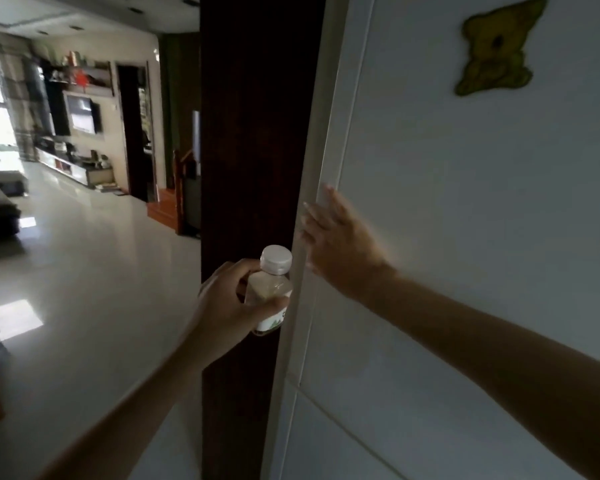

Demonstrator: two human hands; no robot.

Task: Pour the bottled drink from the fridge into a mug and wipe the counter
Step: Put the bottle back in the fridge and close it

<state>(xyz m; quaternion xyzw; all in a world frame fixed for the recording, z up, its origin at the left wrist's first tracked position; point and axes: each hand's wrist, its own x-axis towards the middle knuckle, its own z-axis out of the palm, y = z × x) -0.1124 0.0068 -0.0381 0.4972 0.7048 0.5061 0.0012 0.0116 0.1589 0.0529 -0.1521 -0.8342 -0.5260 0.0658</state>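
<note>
My left hand (229, 306) grips a small clear bottle (272, 289) upright at centre frame; it has a white cap, pale liquid inside and a label low down. Just to its right stands the white fridge door (465, 202), filling the right half of the view. My right hand (336, 237) lies flat and open against that door near its left edge, fingers spread and pointing up. No mug or counter is in view.
A dark wooden panel (253, 133) rises directly behind the bottle. A yellow bear-shaped magnet (496, 46) sticks high on the fridge door. To the left a glossy pale floor (84, 271) runs to a living room with a TV unit (80, 116) and wooden stairs (167, 206).
</note>
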